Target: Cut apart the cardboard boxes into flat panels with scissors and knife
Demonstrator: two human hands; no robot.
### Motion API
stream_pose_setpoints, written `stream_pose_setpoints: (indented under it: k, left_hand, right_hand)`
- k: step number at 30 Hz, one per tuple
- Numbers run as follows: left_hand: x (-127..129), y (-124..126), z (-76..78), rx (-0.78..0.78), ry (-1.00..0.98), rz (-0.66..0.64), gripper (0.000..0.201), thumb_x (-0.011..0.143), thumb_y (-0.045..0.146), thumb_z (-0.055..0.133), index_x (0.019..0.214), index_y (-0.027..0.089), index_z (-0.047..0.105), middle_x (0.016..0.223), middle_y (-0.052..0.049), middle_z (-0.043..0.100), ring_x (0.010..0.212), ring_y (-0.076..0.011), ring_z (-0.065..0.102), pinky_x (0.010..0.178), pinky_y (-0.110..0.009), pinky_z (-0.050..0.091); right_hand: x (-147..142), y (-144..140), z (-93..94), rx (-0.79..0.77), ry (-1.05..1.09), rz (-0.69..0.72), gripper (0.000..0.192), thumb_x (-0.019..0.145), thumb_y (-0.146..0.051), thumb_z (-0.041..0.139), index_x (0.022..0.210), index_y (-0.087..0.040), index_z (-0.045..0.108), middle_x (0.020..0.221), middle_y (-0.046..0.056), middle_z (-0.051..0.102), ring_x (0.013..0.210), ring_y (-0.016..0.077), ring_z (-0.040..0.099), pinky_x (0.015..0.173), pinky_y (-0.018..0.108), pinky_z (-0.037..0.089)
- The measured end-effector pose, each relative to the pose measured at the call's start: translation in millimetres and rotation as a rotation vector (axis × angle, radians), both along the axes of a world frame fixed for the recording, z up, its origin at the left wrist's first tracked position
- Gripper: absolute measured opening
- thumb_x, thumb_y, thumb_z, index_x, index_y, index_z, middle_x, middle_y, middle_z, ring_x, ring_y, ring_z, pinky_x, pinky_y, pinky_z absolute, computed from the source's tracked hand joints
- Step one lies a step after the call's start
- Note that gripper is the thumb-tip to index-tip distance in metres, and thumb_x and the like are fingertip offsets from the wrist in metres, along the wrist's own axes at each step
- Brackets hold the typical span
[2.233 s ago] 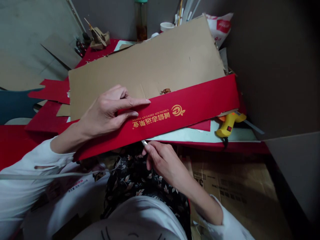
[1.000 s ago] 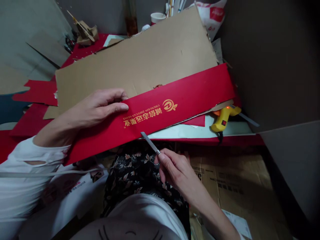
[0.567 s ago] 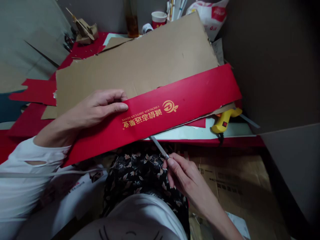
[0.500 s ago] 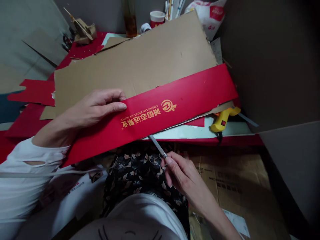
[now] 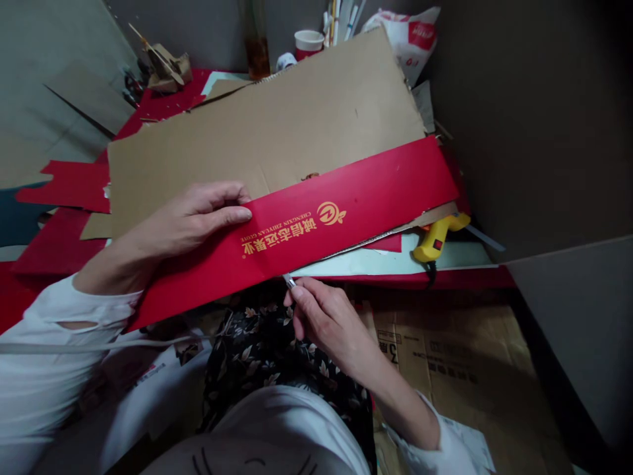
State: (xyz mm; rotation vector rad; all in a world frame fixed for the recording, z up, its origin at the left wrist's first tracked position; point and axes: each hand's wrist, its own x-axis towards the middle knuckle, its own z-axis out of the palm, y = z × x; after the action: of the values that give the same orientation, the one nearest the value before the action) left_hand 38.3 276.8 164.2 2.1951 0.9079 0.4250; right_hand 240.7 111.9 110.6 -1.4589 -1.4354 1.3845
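A long red cardboard panel (image 5: 376,178) with gold lettering lies slanted over a large brown cardboard sheet (image 5: 316,119). Whether the two are joined along the fold is unclear. My left hand (image 5: 208,214) grips the panel's upper edge, thumb on the red face and fingers curled behind. Below the panel, my right hand (image 5: 321,313) is closed round a slim utility knife (image 5: 289,281). Its metal front end shows at the panel's lower edge; the blade passes under the red cardboard and is hidden there.
A yellow glue gun (image 5: 438,239) lies on the table's right front. Behind the sheet stand a paper cup (image 5: 309,43), a bottle with brown liquid (image 5: 257,56), and a white plastic bag (image 5: 408,39). A cardboard holder (image 5: 168,69) is at the back left. A grey wall borders the right.
My right hand has moved up and left, sliding the knife's blade under the red panel, so it no longer shows. My left hand keeps its grip; the cardboard has barely shifted.
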Motion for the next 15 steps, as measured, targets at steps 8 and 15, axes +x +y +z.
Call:
stream_pose_setpoints:
  k: [8, 15]
  left_hand:
    - [4.0, 3.5, -9.5, 0.135, -0.079, -0.084, 0.018, 0.095, 0.037, 0.054, 0.086, 0.022, 0.059, 0.128, -0.008, 0.065, 0.136, -0.0272, 0.051, 0.116, -0.045, 0.039]
    - [3.4, -0.9, -14.8, 0.227, -0.054, -0.037, 0.021, 0.095, 0.042, 0.056, 0.091, 0.022, 0.061, 0.141, -0.011, 0.059, 0.144, -0.0275, 0.045, 0.121, -0.047, 0.036]
  right_hand:
    - [-7.3, 9.9, 4.7, 0.013, -0.057, 0.029, 0.031, 0.107, -0.028, 0.037, 0.084, -0.021, 0.056, 0.052, -0.007, 0.055, 0.051, 0.0104, 0.052, 0.066, 0.024, 0.040]
    - [-4.4, 2.7, 4.4, -0.040, -0.013, 0.121, 0.037, 0.109, -0.031, 0.036, 0.081, -0.021, 0.058, 0.055, -0.007, 0.059, 0.053, 0.0092, 0.053, 0.066, 0.022, 0.040]
